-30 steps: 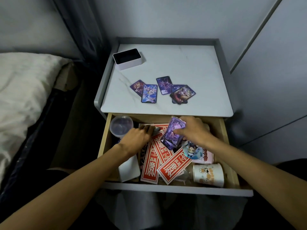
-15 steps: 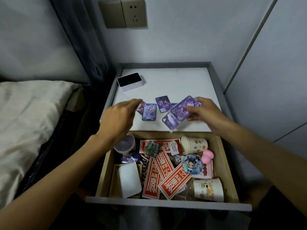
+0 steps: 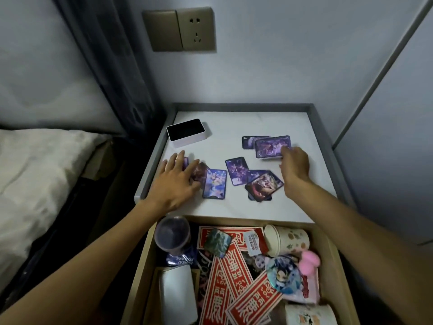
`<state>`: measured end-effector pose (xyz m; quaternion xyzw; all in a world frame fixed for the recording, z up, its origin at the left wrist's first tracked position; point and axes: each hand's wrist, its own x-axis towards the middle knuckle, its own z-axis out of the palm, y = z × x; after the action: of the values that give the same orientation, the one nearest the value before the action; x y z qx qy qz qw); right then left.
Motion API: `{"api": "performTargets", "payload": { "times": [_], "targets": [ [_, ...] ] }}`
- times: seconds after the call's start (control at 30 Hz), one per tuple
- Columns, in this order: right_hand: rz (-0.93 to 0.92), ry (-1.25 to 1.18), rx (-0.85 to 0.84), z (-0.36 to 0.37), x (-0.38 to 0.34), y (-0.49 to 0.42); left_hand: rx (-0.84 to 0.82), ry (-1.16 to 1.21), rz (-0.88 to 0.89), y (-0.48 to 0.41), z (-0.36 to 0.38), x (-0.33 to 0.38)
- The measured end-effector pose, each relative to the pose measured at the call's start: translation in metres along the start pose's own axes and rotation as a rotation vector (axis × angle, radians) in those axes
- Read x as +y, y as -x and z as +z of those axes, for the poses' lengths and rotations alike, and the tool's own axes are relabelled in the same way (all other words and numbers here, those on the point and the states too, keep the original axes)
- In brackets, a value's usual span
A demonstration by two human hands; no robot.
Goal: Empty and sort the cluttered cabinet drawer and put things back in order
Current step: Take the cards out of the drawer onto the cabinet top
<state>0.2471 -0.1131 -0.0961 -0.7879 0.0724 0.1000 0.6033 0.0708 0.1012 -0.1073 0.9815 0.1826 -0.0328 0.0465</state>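
The open wooden drawer is full of clutter: red paper strips, a round badge, two paper cups, a clear cup, a white box and a pink sponge. On the white cabinet top lie several purple picture cards. My left hand lies flat with spread fingers on the cards at the left. My right hand pinches a purple card low over the top, above another card.
A white open-topped box stands at the back left of the cabinet top. A wall socket is above. A bed with a pale cover is to the left, a grey wardrobe door to the right.
Both hands left the drawer and moved up over the cabinet top. The right hand carried purple cards to the back right; the left hand came down flat on the left cards.
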Motion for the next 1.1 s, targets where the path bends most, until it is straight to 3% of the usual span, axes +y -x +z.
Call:
{"api": "performTargets", "payload": {
  "times": [0.27,0.43,0.57,0.8,0.9,1.0,1.1],
  "targets": [
    [-0.008,0.215,-0.018,-0.034,0.018,0.019,-0.055,0.01,0.034,0.007,0.025,0.015],
    [-0.535,0.848,-0.163,-0.03,0.04,0.062,-0.07,0.017,0.099,0.012,0.022,0.003],
    [-0.78,1.081,-0.411,-0.019,0.053,0.063,-0.059,0.024,0.139,0.008,0.021,-0.009],
    [-0.839,1.109,-0.446,-0.014,0.058,0.057,-0.008,0.12,0.113,-0.005,0.025,-0.011],
    [-0.823,1.01,-0.489,-0.022,0.055,0.06,0.007,0.161,0.088,-0.006,0.021,-0.007],
    [-0.907,0.831,-0.466,-0.043,0.05,0.072,0.164,0.222,0.111,0.007,0.009,0.013],
    [-0.965,0.741,-0.509,-0.084,0.049,0.094,0.379,0.271,0.273,0.047,-0.006,0.055]
  ]
}}
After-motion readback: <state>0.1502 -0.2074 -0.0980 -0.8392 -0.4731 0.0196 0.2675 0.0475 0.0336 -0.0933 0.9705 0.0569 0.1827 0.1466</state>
